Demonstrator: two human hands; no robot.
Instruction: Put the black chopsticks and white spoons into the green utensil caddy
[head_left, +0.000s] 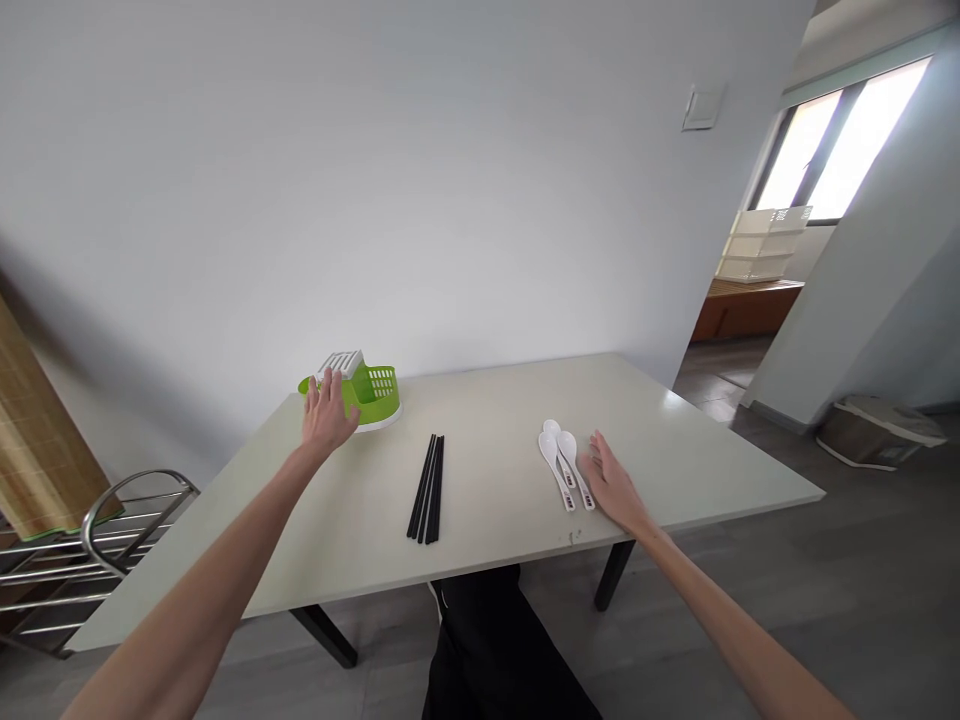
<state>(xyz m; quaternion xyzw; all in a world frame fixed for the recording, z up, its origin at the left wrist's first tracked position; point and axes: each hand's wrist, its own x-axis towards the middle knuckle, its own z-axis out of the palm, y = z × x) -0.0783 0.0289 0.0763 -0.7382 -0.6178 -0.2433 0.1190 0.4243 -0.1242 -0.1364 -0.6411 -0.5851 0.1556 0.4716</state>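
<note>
At the table's back left stands a green and white plastic utensil holder [381,400] with slotted sides. My left hand [327,412] is in front of it with fingers spread, covering part of it; whether it touches the holder I cannot tell. Several black chopsticks [427,490] lie side by side on the table, left of the middle. Further right, three white soup spoons [564,455] lie partly overlapping, their handles toward me. Just right of the spoons is my right hand [611,485], its fingers stretched out and holding nothing.
The pale table [495,410] stands against a white wall [480,200]. A metal rack [142,520] is at the left, beside a rolled bamboo mat [45,440]. On the floor at right sits a bin [874,432]; stacked boxes [763,245] are by the window.
</note>
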